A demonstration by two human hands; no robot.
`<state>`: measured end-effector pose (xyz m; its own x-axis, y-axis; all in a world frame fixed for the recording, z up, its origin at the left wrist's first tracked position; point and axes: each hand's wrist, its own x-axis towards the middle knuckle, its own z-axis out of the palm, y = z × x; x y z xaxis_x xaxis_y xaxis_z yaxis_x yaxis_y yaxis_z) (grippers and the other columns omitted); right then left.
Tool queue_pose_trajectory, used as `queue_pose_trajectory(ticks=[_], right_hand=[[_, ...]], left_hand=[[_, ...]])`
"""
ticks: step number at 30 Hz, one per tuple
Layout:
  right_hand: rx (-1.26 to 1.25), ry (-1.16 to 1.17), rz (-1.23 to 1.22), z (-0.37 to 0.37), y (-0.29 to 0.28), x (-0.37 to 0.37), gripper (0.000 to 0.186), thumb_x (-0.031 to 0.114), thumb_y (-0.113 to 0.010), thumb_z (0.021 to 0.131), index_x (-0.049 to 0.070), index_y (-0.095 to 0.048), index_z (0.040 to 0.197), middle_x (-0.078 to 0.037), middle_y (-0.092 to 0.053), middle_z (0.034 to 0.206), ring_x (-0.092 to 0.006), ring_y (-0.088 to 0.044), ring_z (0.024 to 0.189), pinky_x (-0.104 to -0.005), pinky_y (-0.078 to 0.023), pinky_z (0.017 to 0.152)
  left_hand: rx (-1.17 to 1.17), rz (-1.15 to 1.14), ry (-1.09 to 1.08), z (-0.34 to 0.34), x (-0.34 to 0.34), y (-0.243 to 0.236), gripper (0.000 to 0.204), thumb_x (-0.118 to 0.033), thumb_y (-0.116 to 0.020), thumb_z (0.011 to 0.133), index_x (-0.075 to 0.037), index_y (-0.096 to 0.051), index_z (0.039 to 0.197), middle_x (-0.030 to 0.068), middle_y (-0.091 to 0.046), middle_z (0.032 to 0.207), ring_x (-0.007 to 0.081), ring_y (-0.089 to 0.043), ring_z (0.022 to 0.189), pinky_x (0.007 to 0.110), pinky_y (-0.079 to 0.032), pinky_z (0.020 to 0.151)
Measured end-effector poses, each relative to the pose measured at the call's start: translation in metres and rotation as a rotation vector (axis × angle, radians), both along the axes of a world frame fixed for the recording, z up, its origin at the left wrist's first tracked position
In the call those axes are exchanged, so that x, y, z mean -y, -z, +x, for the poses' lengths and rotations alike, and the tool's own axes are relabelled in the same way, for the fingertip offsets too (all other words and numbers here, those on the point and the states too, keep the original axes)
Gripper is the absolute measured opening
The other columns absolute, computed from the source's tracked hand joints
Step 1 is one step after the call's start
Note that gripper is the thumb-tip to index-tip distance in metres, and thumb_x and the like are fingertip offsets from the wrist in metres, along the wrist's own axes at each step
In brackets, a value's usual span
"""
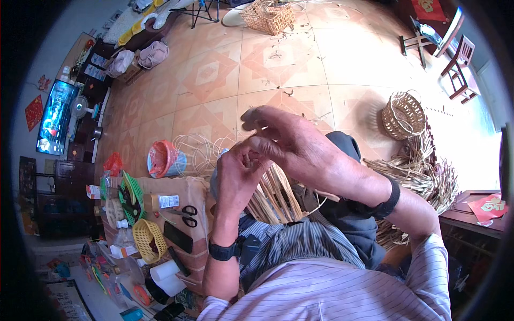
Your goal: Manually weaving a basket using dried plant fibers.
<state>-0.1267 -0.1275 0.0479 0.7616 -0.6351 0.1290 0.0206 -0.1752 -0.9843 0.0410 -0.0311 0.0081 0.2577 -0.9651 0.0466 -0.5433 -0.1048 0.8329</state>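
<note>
A partly woven basket of pale, flat plant strips [279,195] rests in my lap, its strips fanning down from under my hands. My left hand [241,170] is closed at the upper end of the strips, fingers curled in a pinch; what lies between them is hidden. Just above and to the right, my right hand [289,136] reaches across, its fingers stretched to the left and its thumb apart from them, close against the left hand. Nothing shows in the right hand. A thin pale strip [321,199] sticks out at the right of the basket.
Left of me a cloth-covered table holds black-handled scissors [189,216], a dark phone [178,237], a yellow basket [149,242] and a green basket [131,196]. A lined bucket [167,159] stands beyond it. At right are a woven basket [403,115] and heaped dry strips [428,171].
</note>
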Motion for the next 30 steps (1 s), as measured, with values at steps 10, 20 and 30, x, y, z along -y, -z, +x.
queue_pose_trajectory(ticks=[10, 20, 30], right_hand=[[0.145, -0.334, -0.652, -0.002, -0.030, -0.022, 0.031, 0.007, -0.066, 0.086, 0.002, -0.061, 0.116, -0.019, -0.070, 0.092, -0.0425, -0.070, 0.091, -0.0483, -0.058, 0.078], [-0.176, -0.066, -0.260, -0.046, -0.005, 0.006, 0.028, 0.000, -0.083, 0.081, 0.001, -0.070, 0.106, -0.007, -0.065, 0.093, -0.0190, -0.066, 0.086, -0.0335, -0.053, 0.074], [-0.176, -0.355, 0.199, -0.033, -0.007, 0.009, 0.009, -0.005, -0.070, 0.097, -0.001, -0.071, 0.105, -0.007, -0.074, 0.093, -0.0127, -0.075, 0.090, -0.0254, -0.060, 0.075]], left_hand=[[-0.343, -0.123, 0.255, 0.014, -0.016, 0.011, 0.026, -0.017, -0.073, 0.090, 0.001, -0.067, 0.108, 0.0153, -0.070, 0.102, 0.0256, -0.069, 0.104, 0.038, -0.052, 0.092], [0.005, -0.199, 0.108, -0.029, -0.035, 0.012, 0.018, -0.010, -0.082, 0.083, -0.002, -0.068, 0.090, 0.0109, -0.065, 0.088, 0.0270, -0.068, 0.081, 0.039, -0.053, 0.071], [-0.149, -0.278, 0.102, -0.038, -0.045, 0.031, 0.013, -0.012, -0.078, 0.090, -0.003, -0.069, 0.091, 0.0110, -0.066, 0.090, 0.0285, -0.069, 0.084, 0.040, -0.054, 0.073]])
